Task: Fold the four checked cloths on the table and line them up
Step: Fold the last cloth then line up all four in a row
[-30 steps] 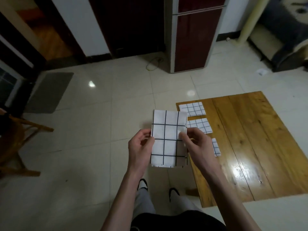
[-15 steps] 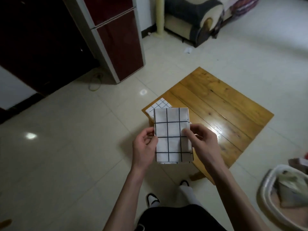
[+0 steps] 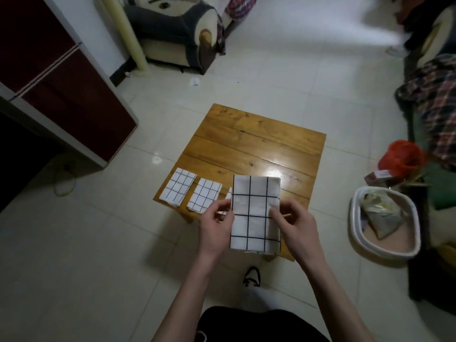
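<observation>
Item: fourth checked cloth (image 3: 255, 213), folded to a tall rectangle, held upright in the air above the near edge of the wooden table (image 3: 259, 144). It is pinched at its left edge by the left hand (image 3: 216, 227) and at its right edge by the right hand (image 3: 294, 224), thumbs on the near face, the other fingers hidden behind; the two-sided hold appears intended to keep the folded layers square and together before the cloth is set down.

Folded cloth, far left (image 3: 178, 187), and second folded cloth (image 3: 204, 198): laid flat along the table's near-left edge, side by side with a narrow gap, so that a row is formed. A sliver of a third cloth (image 3: 229, 195) is seen just right of these, mostly hidden behind the held cloth. The bare stretch of table to its right is judged the intended place for the held piece.

Surroundings: tiled floor (image 3: 98, 243); dark red cabinet (image 3: 61, 90), far left; white basin (image 3: 385, 223), right of the table; an armchair (image 3: 177, 33) at the far wall.
</observation>
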The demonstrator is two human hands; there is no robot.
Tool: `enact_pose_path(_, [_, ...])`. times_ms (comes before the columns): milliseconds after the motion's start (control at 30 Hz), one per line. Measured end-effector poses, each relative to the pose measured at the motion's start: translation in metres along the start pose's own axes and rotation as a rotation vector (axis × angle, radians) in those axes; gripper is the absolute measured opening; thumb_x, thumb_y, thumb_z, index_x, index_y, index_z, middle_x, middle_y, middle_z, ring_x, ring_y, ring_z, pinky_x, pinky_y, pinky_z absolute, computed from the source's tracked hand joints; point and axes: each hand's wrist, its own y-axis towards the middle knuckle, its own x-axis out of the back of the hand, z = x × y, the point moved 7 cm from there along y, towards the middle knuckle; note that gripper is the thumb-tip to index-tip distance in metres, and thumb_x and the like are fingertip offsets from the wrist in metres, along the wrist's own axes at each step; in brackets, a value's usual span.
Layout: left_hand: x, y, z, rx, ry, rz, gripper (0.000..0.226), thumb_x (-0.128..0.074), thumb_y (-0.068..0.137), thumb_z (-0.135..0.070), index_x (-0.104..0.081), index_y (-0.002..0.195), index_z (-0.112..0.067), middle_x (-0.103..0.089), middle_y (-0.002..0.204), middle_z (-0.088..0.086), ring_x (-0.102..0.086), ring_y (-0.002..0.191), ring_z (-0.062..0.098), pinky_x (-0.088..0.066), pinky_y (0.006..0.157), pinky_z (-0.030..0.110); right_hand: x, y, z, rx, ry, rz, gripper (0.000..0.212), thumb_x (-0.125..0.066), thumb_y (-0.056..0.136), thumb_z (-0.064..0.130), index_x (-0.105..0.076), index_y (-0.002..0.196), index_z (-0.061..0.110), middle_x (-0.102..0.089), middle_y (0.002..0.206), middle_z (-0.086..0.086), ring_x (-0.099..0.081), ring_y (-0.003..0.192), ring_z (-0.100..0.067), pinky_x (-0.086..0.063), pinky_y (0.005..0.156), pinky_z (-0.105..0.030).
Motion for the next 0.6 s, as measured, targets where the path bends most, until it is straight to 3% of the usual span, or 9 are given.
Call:
enact_pose_path(100, [-0.023, 0.019, 0.003, -0.015, 0.042, 0.049, 0.022, -0.068, 0.098, -0.01, -0.071, 0.112, -0.028, -0.073, 0.11, -0.004, -0.069, 0.101, 0.018, -0.063, 0.083, 0.035, 0.007, 0.009, -0.022, -0.056, 0.039, -0.039, 0.002, -0.07, 0.098, 0.029, -0.071, 0.098, 0.029, -0.071, 0.094, 0.016, -0.068, 0.087, -0.009, -0.062, 0.082, -0.044])
enact_pose_path(233, [-0.049, 0.043, 0.013, -0.014, 0.094, 0.099, 0.023, -0.065, 0.099, -0.005, -0.069, 0.113, -0.023, -0.07, 0.111, -0.004, -0.064, 0.1, 0.006, -0.054, 0.081, 0.014, 0.012, 0.023, -0.056, -0.124, 0.043, -0.089, 0.002, -0.07, 0.098, 0.03, -0.071, 0.097, 0.029, -0.071, 0.09, 0.008, -0.067, 0.083, -0.013, -0.061, 0.08, -0.049])
enact_pose_path(600, [-0.081, 0.104, 0.078, 0.099, 0.187, 0.181, 0.021, -0.068, 0.098, -0.011, -0.071, 0.108, -0.03, -0.071, 0.109, -0.01, -0.064, 0.102, 0.006, -0.054, 0.081, 0.014, -0.006, 0.06, -0.12, -0.287, 0.047, -0.179, 0.005, -0.071, 0.098, 0.026, -0.07, 0.094, 0.028, -0.072, 0.087, 0.006, -0.065, 0.076, -0.013, -0.055, 0.073, -0.032])
